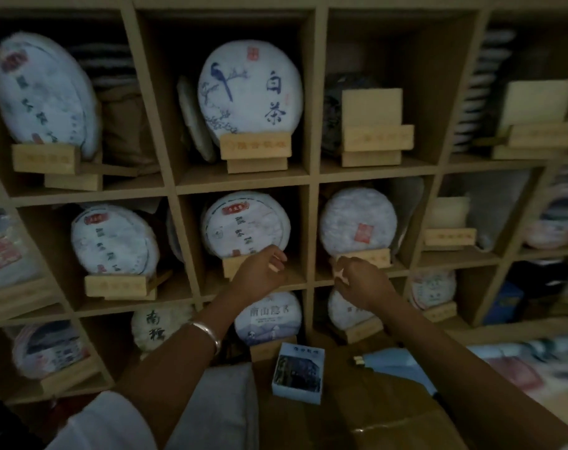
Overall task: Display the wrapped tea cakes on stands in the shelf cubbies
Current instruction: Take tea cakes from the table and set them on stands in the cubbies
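Round paper-wrapped tea cakes stand upright on wooden stands in the shelf cubbies. In the middle row, one cake (pixel 245 224) with a red label fills the centre cubby. My left hand (pixel 259 271), a silver bangle on its wrist, hovers with loosely curled fingers in front of that cake's stand (pixel 227 264) and holds nothing. In the cubby to the right stands a plainer cake (pixel 357 222) with a red stamp. My right hand (pixel 360 280) has its fingertips at the left end of that cake's stand (pixel 375 256); whether it grips is unclear.
Empty stands sit in the upper right cubbies (pixel 371 138) (pixel 542 133) and at middle right (pixel 449 237). A large bird-print cake (pixel 250 89) is above. A small printed box (pixel 298 371) lies on a brown carton (pixel 389 404) below my arms.
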`<state>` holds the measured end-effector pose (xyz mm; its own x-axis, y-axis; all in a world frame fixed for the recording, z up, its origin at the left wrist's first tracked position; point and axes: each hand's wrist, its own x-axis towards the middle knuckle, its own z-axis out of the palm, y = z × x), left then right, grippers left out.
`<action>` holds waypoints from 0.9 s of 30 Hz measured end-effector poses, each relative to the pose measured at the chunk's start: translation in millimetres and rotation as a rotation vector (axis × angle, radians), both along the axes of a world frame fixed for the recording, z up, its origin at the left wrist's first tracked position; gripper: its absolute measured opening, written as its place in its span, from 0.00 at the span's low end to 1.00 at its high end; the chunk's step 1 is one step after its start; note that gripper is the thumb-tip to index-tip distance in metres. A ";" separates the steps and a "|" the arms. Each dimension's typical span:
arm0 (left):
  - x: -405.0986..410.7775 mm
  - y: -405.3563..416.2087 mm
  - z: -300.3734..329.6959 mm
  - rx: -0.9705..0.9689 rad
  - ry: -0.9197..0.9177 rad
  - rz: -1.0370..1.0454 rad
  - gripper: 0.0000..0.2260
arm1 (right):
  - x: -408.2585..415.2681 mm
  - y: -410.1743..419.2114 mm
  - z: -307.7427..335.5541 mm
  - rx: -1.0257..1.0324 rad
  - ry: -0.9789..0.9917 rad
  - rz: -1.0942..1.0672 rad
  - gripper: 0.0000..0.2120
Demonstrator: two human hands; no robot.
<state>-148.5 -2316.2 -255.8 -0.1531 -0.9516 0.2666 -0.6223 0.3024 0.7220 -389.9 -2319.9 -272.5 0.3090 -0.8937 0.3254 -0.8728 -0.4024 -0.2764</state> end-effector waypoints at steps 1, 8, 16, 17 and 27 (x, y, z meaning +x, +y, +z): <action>-9.8 0.9 -0.8 0.009 -0.032 -0.074 0.11 | -12.8 10.6 0.5 0.009 0.019 -0.048 0.16; -104.3 12.4 -9.0 0.152 -0.126 -0.487 0.14 | -95.7 127.0 13.0 0.075 0.050 -0.497 0.20; -297.1 144.1 -5.6 0.200 -0.129 -1.018 0.10 | -170.9 388.9 24.6 0.124 0.040 -1.168 0.23; -320.4 171.9 -6.1 0.204 -0.124 -1.093 0.12 | -174.6 428.8 28.0 0.134 0.044 -1.264 0.22; -419.3 495.8 5.2 -0.049 -0.243 -1.694 0.14 | -121.0 744.9 37.3 0.089 -0.095 -1.917 0.21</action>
<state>-567.8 -1820.4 -250.7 -0.9441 0.3113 0.1086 0.3064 0.7071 0.6373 -510.9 -1575.0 -235.2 -0.9752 0.0211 0.2204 -0.0485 0.9510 -0.3054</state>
